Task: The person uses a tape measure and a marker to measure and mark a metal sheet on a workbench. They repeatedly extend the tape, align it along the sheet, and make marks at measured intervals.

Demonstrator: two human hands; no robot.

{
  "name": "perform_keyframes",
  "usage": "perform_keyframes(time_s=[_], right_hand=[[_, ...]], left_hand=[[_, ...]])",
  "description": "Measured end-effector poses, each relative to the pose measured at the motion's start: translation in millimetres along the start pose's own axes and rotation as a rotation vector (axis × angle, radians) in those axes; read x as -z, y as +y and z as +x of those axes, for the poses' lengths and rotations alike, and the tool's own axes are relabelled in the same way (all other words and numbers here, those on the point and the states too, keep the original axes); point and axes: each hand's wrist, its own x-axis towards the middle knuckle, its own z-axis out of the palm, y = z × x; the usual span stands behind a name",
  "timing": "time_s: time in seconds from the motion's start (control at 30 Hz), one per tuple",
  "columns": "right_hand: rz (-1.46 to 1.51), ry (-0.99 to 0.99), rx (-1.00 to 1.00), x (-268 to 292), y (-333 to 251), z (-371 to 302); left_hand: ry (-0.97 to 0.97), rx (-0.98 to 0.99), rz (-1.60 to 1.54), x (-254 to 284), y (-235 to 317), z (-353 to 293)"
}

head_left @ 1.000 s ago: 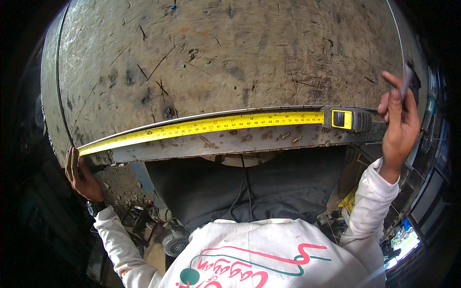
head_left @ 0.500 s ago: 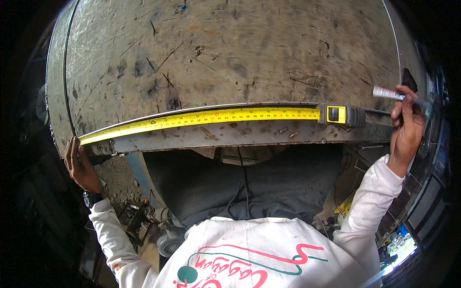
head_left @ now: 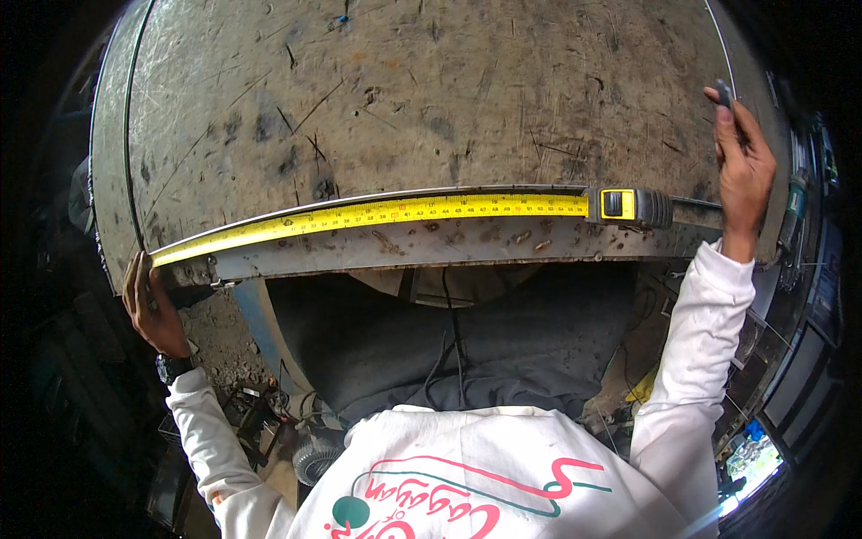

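Observation:
A yellow tape measure [head_left: 485, 206] is drawn out along a long grey metal bar [head_left: 359, 246] at the table's near edge. Its black and yellow case [head_left: 636, 207] rests toward the right, untouched by either hand. My left hand [head_left: 154, 312] is closed on the blade's far-left end, at the table corner. Raised above the table's right side, my right hand [head_left: 745, 171] pinches a small dark grey piece [head_left: 724, 92] between thumb and fingers. Its kind is too small to make out, and the white pen seen earlier does not show clearly.
The worn, scratched table [head_left: 404, 117] fills the upper view, with a dark seam near its left side. Beyond its right edge lies a green and silver tool [head_left: 795, 211]. A round, ribbed dark machine part [head_left: 316, 458] stands low at the left, and dark cables hang below the table.
My right hand has moved up and away over the table, and the white pen no longer shows in it; a small dark piece does. My left hand stays at the tape's end.

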Motion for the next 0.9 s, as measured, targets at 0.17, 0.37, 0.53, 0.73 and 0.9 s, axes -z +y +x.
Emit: perform_keyframes(time_s=[0.17, 0.37, 0.53, 0.73, 0.9], right_hand=[[-0.361, -0.149, -0.039, -13.8, -5.9, 18.7], [-0.302, -0.370, -0.199, 31.6, -48.9, 20.0], [0.913, -0.285, -0.071, 25.6, -79.1, -17.3], [1.578, -0.515, -0.152, -75.5, -129.8, -82.8], [1.029, -0.411, -0.211, -121.3, -125.9, -96.9]], left_hand=[[0.001, 0.001, 0.018, -3.1, 1.4, 2.2], [0.006, -0.016, 0.002, -6.7, -0.6, 1.2], [-0.017, -0.037, 0.023, 0.9, -2.2, -0.2], [-0.028, -0.022, 0.020, 0.4, 0.3, 2.0], [-0.050, 0.054, 0.035, -0.8, 6.1, 1.9]])
